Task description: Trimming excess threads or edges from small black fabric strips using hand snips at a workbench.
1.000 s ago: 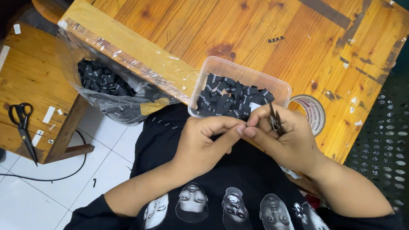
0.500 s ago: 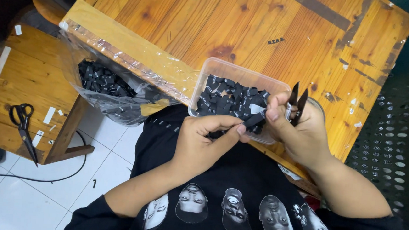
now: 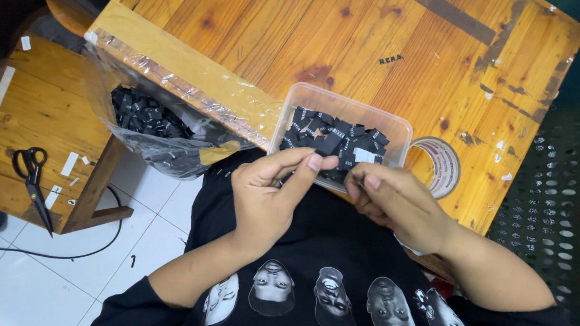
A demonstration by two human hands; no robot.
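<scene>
Head view, looking straight down. My left hand (image 3: 268,199) and right hand (image 3: 396,203) meet just below the near edge of a clear plastic tub (image 3: 396,125). Between the left thumb and forefinger and the right fingertips I pinch a small black label (image 3: 341,168), held at the tub's rim. The left hand is clenched on it. The right fingers curl inward, and I cannot tell whether they grip anything else.

The tub, just beyond the grip, is partly filled with more black labels (image 3: 333,135), loosely heaped, with one pale piece among them. To the left of the grip, hanging off the table (image 3: 299,27) edge, a clear bag (image 3: 168,149) holds another heap of the same labels. As I judge it, the sorting is partway along, with a good many labels in both heaps, but I cannot say which heap is finished work.

To the right of the grip a tape roll (image 3: 445,168) lies flat, half behind the tub. Well off to the left, scissors (image 3: 33,182) rest on a lower stool (image 3: 28,114).

Hard to make out: the label's markings, the inside of the right palm, and the tub's near wall, hidden by my fingers. The bag's bottom is dark and crumpled.
</scene>
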